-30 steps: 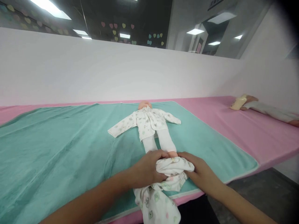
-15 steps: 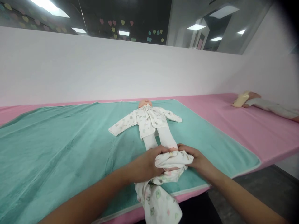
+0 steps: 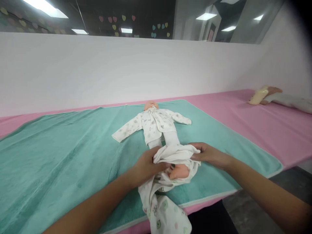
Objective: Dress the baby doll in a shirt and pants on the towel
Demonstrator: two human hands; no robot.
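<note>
A baby doll (image 3: 153, 125) lies on its back, head toward the wall, dressed in a white printed jacket with its sleeves spread. My left hand (image 3: 149, 164) grips the bunched left side of white printed baby pants (image 3: 176, 154). On the other side, my right hand (image 3: 207, 155) pinches the edge of the same cloth. Inside the gathered opening shows one bare foot (image 3: 179, 171) of the doll; the other foot is hidden. A loose part of the pants hangs over the table's front edge.
A teal blanket (image 3: 80, 146) with a pale border covers much of the pink table (image 3: 234, 113). At the far right lies another doll (image 3: 287, 97), with a cream-coloured object (image 3: 258, 95) by its head. A white wall stands behind the table.
Both hands have drawn the bunched cloth up and away from me, over the doll's lower leg. The foot now shows in the opening. The view has shifted slightly.
</note>
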